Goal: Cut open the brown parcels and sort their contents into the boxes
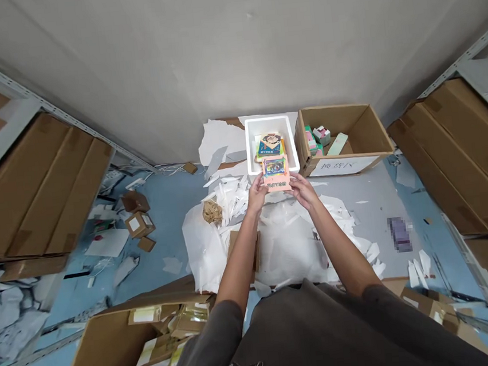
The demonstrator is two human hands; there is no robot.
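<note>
A pink booklet with a colourful picture on its cover point(275, 171) is held between both hands. My left hand point(257, 193) grips its left edge, and my right hand point(302, 190) grips its right edge. Just beyond it stands a white foam box point(249, 142) holding several books, the top one point(271, 141) showing a round face drawing. The booklet overlaps the near rim of this box. To the right, an open cardboard box point(341, 114) with handwriting on a white label contains several small pink, green and white packages.
White paper scraps point(234, 198), crumpled brown paper point(212, 211) and clear plastic wrap point(290, 242) cover the table's front. A large carton of small boxes point(101, 358) stands at lower left. Shelves with cartons point(41, 191) flank both sides; a wall rises behind.
</note>
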